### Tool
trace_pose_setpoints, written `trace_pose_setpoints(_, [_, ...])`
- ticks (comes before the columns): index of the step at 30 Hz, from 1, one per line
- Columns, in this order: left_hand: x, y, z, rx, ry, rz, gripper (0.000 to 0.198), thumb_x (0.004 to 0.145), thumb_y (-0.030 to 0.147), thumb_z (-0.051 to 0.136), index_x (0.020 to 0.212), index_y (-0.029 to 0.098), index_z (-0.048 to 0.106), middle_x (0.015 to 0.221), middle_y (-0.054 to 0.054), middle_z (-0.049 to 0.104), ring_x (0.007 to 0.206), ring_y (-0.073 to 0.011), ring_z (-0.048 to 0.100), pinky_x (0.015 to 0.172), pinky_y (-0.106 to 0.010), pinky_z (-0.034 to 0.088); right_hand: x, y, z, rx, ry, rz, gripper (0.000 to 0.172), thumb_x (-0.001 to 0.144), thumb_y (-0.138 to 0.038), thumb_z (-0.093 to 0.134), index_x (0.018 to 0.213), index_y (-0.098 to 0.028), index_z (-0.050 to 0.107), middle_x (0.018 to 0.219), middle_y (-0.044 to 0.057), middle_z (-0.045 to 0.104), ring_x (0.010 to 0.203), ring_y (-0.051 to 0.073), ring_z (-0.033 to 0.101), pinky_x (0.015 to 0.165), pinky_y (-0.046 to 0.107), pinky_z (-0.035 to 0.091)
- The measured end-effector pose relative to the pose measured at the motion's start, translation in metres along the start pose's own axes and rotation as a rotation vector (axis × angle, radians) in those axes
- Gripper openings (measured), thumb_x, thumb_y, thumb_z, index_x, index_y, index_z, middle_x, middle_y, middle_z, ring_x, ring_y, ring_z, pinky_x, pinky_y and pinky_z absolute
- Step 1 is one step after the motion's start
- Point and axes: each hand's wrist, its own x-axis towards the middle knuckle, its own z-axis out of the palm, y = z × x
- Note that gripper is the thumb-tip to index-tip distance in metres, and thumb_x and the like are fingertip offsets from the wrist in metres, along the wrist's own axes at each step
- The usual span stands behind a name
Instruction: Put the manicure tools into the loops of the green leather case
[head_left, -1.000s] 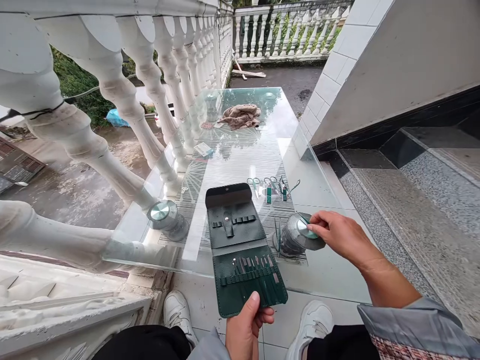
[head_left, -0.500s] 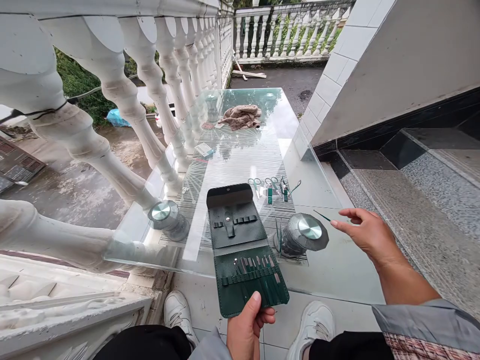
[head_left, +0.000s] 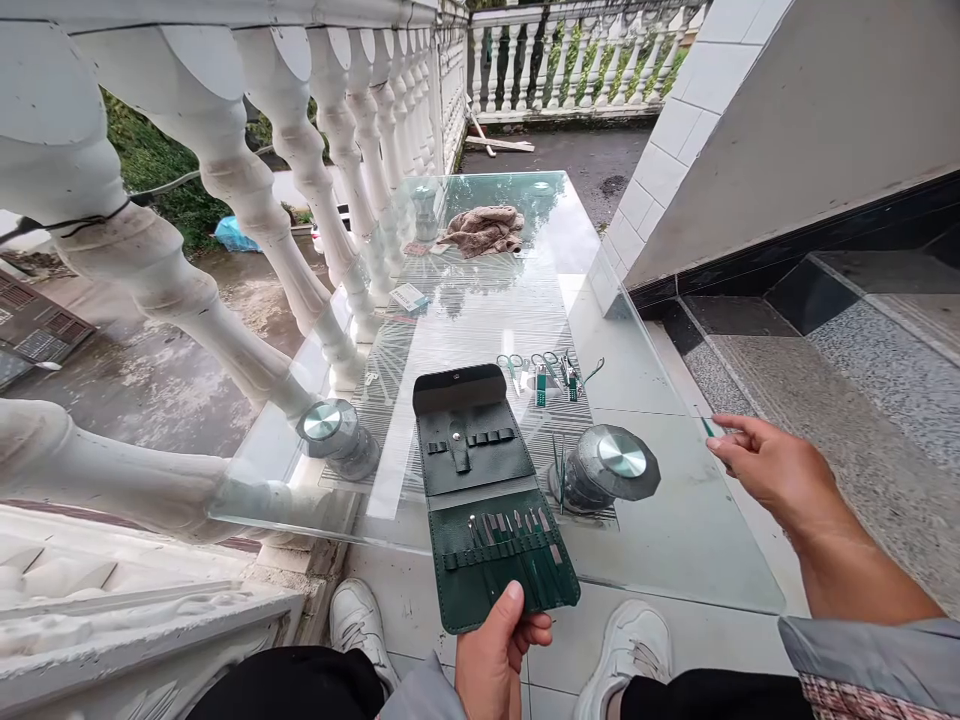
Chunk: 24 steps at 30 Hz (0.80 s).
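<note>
An open dark green case (head_left: pixel 480 480) is held by its lower edge in my left hand (head_left: pixel 499 640), thumb on top. Several slim metal tools (head_left: pixel 510 525) sit in the loops of its lower half; the upper half's loops hold nothing. Out at the right, above the glass table's edge, my right hand (head_left: pixel 765 465) pinches a thin green tool (head_left: pixel 707 427) between thumb and fingers. On the glass beyond the case lie scissors (head_left: pixel 550 365), nail clippers (head_left: pixel 541 385) and other small green-handled tools. Green tweezers (head_left: pixel 559 470) rest beside the near right table leg.
The glass table (head_left: pixel 660 540) has round metal-capped legs (head_left: pixel 622 458). A crumpled brown cloth (head_left: pixel 484 232) and a small box (head_left: pixel 409 298) lie farther back. White balusters (head_left: pixel 262 210) line the left side; stone steps (head_left: pixel 832 360) rise at the right.
My right hand has moved to the right, away from the case, with the thin green tool still in its fingers. My left hand and the case have hardly moved.
</note>
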Motion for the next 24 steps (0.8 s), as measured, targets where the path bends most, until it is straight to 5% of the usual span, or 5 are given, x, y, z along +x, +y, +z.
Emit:
trace_pose_setpoints(5, [-0.001,-0.003,-0.002,-0.003,-0.021,0.026,0.067,0.038,0.049,0.089,0.086,0.011,0.063,0.068,-0.004,0.065,0.054,-0.0166,0.06,0.052,-0.029,0.051,-0.026,-0.042,0.006,0.288,-0.104,-0.056,0.048,0.069,-0.031,0.056,0.117,-0.025,0.058,0.069,-0.003,0.051,0.056,0.012,0.053,0.061,0.031,0.049])
trace_pose_setpoints(17, [-0.007,-0.002,-0.008,0.0,-0.107,0.059,0.057,0.048,0.046,0.087,0.087,0.011,0.063,0.07,-0.004,0.063,0.058,-0.0163,0.06,0.055,-0.028,0.051,-0.087,-0.125,0.031,0.802,-0.519,-0.072,0.055,0.075,-0.032,0.06,0.129,-0.029,0.048,0.074,-0.003,0.048,0.061,0.011,0.053,0.059,0.03,0.05])
trace_pose_setpoints(24, [-0.009,0.0,-0.013,0.009,-0.158,0.061,0.05,0.057,0.044,0.083,0.089,0.011,0.063,0.071,-0.004,0.063,0.06,-0.0152,0.06,0.058,-0.027,0.05,-0.114,-0.153,0.045,0.917,-0.596,-0.058,0.045,0.077,-0.03,0.059,0.121,-0.031,0.052,0.08,-0.003,0.048,0.064,0.011,0.058,0.062,0.032,0.053])
